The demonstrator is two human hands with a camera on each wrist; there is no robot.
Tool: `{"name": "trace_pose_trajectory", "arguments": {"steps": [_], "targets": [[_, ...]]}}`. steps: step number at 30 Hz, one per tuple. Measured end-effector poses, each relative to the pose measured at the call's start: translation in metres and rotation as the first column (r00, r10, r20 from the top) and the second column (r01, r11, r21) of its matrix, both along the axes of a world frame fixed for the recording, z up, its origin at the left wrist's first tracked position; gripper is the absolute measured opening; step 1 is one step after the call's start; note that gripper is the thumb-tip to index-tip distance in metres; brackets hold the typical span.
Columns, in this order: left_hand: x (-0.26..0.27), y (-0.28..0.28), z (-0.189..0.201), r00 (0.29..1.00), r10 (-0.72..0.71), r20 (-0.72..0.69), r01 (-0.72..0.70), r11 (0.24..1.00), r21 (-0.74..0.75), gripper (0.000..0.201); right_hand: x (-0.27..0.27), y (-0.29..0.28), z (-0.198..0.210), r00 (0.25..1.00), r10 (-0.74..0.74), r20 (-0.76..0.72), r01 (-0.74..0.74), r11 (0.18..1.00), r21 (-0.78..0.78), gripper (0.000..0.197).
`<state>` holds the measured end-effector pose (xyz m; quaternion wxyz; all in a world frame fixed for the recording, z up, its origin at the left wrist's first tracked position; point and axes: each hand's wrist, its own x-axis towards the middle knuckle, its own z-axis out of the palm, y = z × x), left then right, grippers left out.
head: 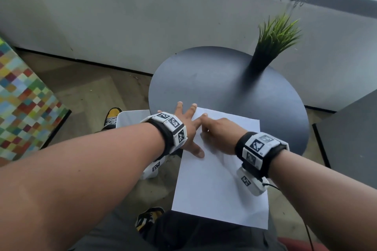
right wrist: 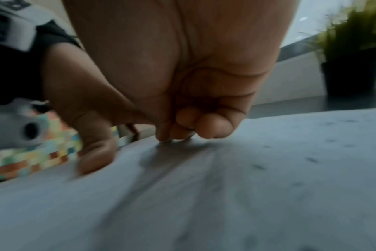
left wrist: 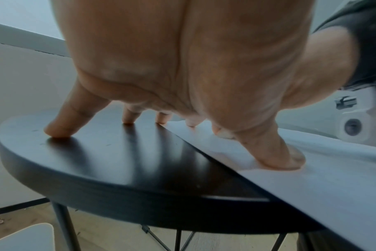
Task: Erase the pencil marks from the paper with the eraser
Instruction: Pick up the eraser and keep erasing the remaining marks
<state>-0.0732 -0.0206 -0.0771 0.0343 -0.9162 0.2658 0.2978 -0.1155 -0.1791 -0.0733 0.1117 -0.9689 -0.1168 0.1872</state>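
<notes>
The paper (head: 220, 179), a white sheet, lies on the near side of a round dark table (head: 204, 79), its nearest edge hanging past the rim toward the person's lap. The overhanging near half looks blank from the head view; no pencil line can be made out there.

Further up the sheet, the right hand (head: 219, 134) is bent down over the paper with its fingers curled under and their tips on the surface. The right wrist view shows those curled fingers (right wrist: 213, 125) bunched close together, with the thumb pressed on the sheet apart from them, and perhaps a sliver of something pale under the tips (too blurred to call it the eraser). So I cannot tell whether this hand holds the eraser or nothing at all. Small dark flecks lie scattered on the paper beside it, which could be eraser crumbs or leftover marks.

The left hand (head: 188, 126) is spread flat, fingers straight, thumb and index finger pinning the paper's left edge and the other fingers on the bare table.

Judging from this, the rubbing seems to be under way near the far left corner; how much pencil is left cannot be read.

Beyond stands a potted plant (head: 271, 45).
</notes>
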Motion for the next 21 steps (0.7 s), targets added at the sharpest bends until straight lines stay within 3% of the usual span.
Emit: {"name": "trace_pose_trajectory", "arguments": {"steps": [5,7,10,11,16,21], "targets": [[-0.002,-0.003,0.002,1.0,0.0,0.011,-0.001,0.999,0.033,0.129,0.028,-0.045,0.011,0.936,-0.343,0.076,0.346,0.937,-0.038,0.01],[-0.001,-0.002,0.001,1.0,0.003,0.003,-0.003,1.0,0.027,0.129,0.024,-0.037,0.014,0.95,-0.304,0.071,0.306,0.952,-0.025,0.009],[0.0,-0.001,0.0,1.0,-0.003,-0.006,0.003,1.0,0.009,0.128,0.004,-0.011,0.008,0.998,-0.067,-0.015,0.067,0.998,0.005,0.006],[0.0,-0.002,0.0,1.0,-0.004,-0.006,0.004,1.0,0.011,0.129,0.003,-0.01,0.008,0.998,-0.06,-0.018,0.06,0.998,0.006,0.005],[0.0,-0.003,0.0,1.0,0.012,-0.004,-0.012,1.0,0.014,0.13,0.03,-0.039,0.01,0.951,-0.306,0.041,0.305,0.952,0.017,0.008],[0.001,-0.003,-0.003,1.0,0.009,-0.006,-0.009,1.0,-0.004,0.13,0.005,-0.007,0.002,0.991,-0.131,-0.012,0.132,0.991,0.027,0.004]]}}
